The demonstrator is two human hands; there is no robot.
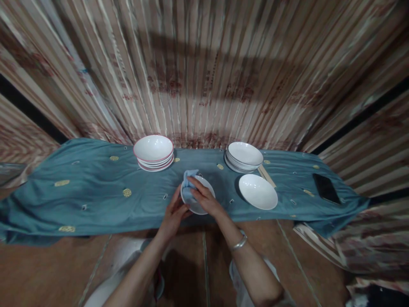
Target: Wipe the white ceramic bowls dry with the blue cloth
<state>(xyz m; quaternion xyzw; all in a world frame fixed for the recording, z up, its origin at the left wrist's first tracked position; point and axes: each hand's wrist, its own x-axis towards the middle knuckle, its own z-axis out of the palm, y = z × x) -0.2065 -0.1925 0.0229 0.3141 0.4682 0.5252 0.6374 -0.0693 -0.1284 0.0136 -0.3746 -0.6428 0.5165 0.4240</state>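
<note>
A small white bowl [202,207] is held over the front middle of the cloth-covered table. My left hand [175,212] grips its left side, with the fingers partly hidden behind the rim. Inside the bowl, my right hand [203,195] presses a light blue cloth [189,183] against the left inner wall. A stack of red-rimmed white bowls [153,149] stands beyond my left hand. Right of my right hand sits a single white bowl [258,192], and behind it rises a stack of dark-rimmed white dishes [244,154].
A teal tablecloth [102,192] with yellow motifs covers the long table. Pale wooden chopsticks [266,175] lie beside the right stack. A black phone [326,188] rests near the right end. A patterned curtain [198,76] hangs behind the table.
</note>
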